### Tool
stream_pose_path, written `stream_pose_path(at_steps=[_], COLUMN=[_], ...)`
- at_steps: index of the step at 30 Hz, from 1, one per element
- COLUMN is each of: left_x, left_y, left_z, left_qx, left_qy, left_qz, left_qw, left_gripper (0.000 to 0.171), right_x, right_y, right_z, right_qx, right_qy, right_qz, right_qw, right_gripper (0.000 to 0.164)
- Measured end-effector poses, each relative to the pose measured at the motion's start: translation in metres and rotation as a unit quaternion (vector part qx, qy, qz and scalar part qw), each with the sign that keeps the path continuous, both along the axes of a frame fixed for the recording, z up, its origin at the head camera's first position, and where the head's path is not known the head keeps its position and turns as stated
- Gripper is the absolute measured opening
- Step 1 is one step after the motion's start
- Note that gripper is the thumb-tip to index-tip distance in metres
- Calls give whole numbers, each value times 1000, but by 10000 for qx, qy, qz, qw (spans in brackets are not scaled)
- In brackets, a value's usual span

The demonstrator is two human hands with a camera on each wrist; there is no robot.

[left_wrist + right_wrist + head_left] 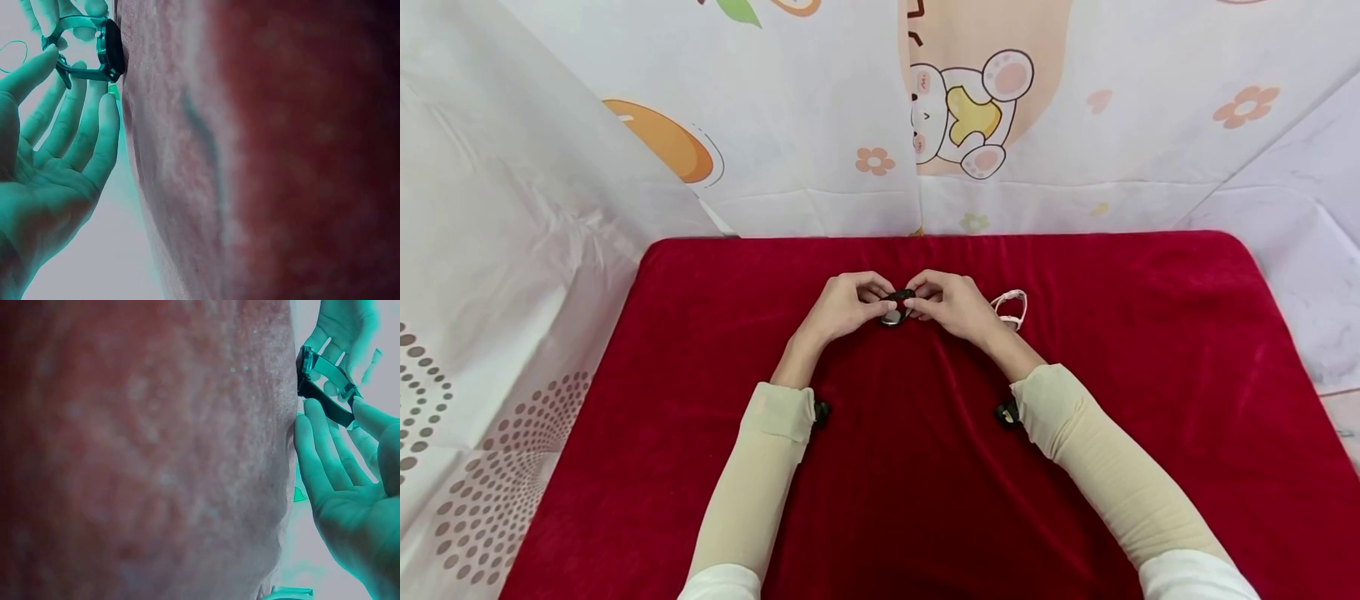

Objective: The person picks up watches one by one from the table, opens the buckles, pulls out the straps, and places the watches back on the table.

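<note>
Your left hand [844, 305] pinches the strap of a black wristwatch with a round case [892, 317] between thumb and fingers, and your right hand [957, 305] pinches the strap from the other side. The watch sits between your two hands, strap standing in a loop, case down at the cloth. Just beyond your right wrist lies a pale pink-and-white looped band [1013, 320]. Under everything spreads the bench, covered in deep-red velvet cloth [1150, 375].
</note>
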State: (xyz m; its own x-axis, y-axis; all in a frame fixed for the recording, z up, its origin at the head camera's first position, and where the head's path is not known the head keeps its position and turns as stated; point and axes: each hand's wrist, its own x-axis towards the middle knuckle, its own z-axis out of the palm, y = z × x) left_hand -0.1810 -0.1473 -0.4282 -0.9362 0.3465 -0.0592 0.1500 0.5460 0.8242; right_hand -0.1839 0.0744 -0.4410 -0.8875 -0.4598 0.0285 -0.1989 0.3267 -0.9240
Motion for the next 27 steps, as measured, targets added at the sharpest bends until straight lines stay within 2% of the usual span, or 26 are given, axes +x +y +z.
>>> stream_pose_path(at_steps=[7,14,27], left_x=[3,6,8], left_y=[2,4,8], left_z=[2,6,9], left_qx=[76,105,187], left_qy=[91,187,350], left_qz=[-36,-33,-19], left_qw=[9999,9998,9992], left_gripper=[15,14,15], right_x=[5,7,9], right_y=[1,5,11], right_z=[3,4,3], right_qx=[-415,-1011,-1428], right_qy=[-337,-738,-960], right_qz=[5,-112,-273], right_qw=[9986,9921,9847], right_gripper=[17,21,21])
